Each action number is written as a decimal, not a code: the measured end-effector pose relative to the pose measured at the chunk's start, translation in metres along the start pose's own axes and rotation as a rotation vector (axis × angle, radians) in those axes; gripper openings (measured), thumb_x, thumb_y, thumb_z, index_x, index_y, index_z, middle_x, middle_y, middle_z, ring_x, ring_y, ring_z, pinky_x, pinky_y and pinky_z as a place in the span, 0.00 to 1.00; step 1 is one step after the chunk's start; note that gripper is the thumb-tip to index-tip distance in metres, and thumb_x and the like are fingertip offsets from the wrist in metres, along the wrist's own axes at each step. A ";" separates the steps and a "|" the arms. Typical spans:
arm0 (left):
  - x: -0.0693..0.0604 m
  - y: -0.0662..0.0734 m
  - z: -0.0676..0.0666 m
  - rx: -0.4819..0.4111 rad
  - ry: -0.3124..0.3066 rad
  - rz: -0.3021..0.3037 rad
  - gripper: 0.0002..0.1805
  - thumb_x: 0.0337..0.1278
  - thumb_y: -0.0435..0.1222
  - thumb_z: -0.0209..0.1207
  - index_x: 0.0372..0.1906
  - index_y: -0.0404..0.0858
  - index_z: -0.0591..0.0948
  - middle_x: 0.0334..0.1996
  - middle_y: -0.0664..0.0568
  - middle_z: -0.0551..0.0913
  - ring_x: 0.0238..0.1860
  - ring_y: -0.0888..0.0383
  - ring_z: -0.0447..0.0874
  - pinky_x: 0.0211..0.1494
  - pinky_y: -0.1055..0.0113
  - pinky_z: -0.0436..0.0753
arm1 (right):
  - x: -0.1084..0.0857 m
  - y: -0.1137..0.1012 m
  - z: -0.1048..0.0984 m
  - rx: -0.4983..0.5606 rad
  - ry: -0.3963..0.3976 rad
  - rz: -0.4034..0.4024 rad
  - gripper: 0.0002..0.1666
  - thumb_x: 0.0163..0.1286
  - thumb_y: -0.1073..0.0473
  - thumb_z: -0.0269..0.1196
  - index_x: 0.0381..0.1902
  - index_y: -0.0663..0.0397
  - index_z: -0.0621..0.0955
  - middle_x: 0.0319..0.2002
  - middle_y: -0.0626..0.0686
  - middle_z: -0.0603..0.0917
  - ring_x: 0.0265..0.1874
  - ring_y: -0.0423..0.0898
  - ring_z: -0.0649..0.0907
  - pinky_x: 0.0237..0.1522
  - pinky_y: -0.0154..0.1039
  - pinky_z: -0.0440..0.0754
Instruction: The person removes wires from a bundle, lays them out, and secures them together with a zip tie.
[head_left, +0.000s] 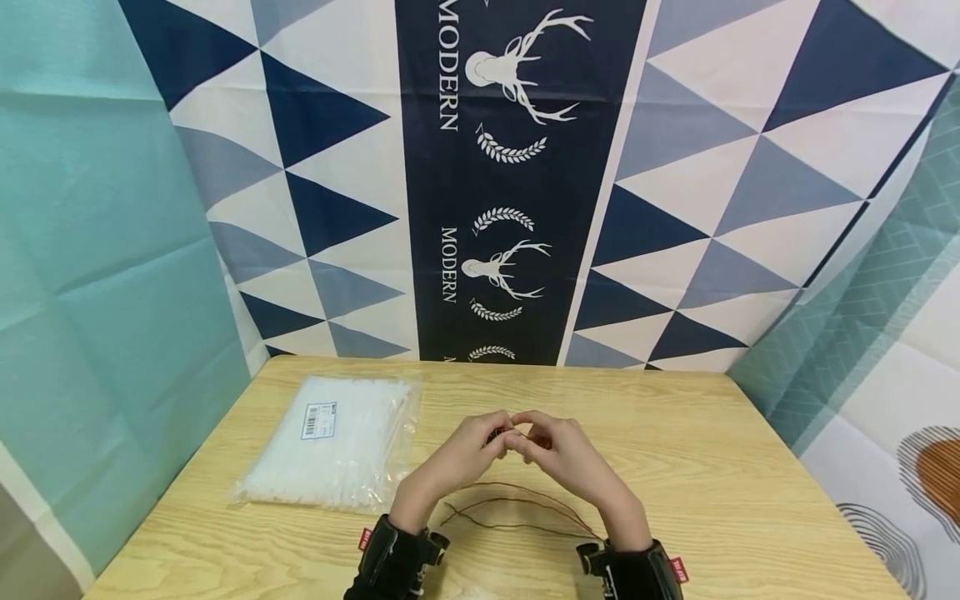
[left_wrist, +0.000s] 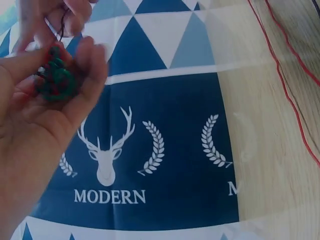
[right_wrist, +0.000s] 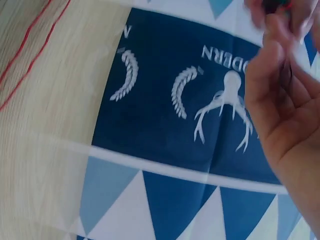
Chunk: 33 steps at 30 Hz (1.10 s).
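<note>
A small green-and-red knotted cord piece lies in the fingers of my left hand, which grip it. My right hand is close against the left one, its thumb and fingertips pinching a thin dark cord that rises from the knot. In the head view the fingers mostly hide the knot. Red cord strands and a dark strand curve loosely below both hands, over the wooden table.
A clear plastic bag of white contents with a barcode label lies on the table to the left of the hands. Behind the table hangs a patterned cloth with deer heads and triangles. A teal cloth hangs at the left.
</note>
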<state>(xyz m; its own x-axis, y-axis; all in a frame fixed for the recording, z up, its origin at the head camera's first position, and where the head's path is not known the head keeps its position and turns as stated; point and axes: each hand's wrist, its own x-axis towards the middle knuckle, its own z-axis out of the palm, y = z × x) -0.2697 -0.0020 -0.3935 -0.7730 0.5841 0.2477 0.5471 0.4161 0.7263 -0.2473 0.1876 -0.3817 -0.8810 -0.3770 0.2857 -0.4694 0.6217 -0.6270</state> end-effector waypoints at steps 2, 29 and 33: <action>-0.001 0.001 0.001 0.024 -0.002 0.010 0.12 0.74 0.40 0.46 0.36 0.40 0.77 0.28 0.54 0.77 0.26 0.67 0.69 0.31 0.75 0.71 | 0.001 -0.001 0.003 -0.015 -0.015 -0.004 0.24 0.71 0.44 0.56 0.52 0.54 0.81 0.24 0.46 0.84 0.20 0.31 0.75 0.25 0.29 0.73; -0.011 -0.010 -0.024 0.010 -0.033 -0.034 0.13 0.73 0.43 0.48 0.35 0.43 0.79 0.25 0.57 0.73 0.24 0.65 0.65 0.32 0.72 0.70 | -0.012 0.009 -0.025 0.114 -0.114 -0.083 0.14 0.73 0.51 0.55 0.43 0.48 0.86 0.14 0.41 0.68 0.13 0.30 0.66 0.17 0.30 0.69; -0.017 -0.019 -0.033 0.065 0.023 -0.068 0.14 0.74 0.40 0.46 0.35 0.40 0.79 0.27 0.54 0.76 0.27 0.64 0.68 0.35 0.70 0.73 | -0.019 0.016 -0.035 0.099 -0.066 -0.092 0.13 0.74 0.54 0.55 0.44 0.48 0.86 0.13 0.42 0.68 0.12 0.30 0.66 0.17 0.30 0.70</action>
<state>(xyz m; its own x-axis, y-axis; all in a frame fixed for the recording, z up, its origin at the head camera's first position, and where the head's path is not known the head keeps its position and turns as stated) -0.2780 -0.0428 -0.3907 -0.8159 0.5372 0.2140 0.5120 0.4990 0.6992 -0.2401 0.2287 -0.3720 -0.8271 -0.4759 0.2992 -0.5373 0.5130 -0.6694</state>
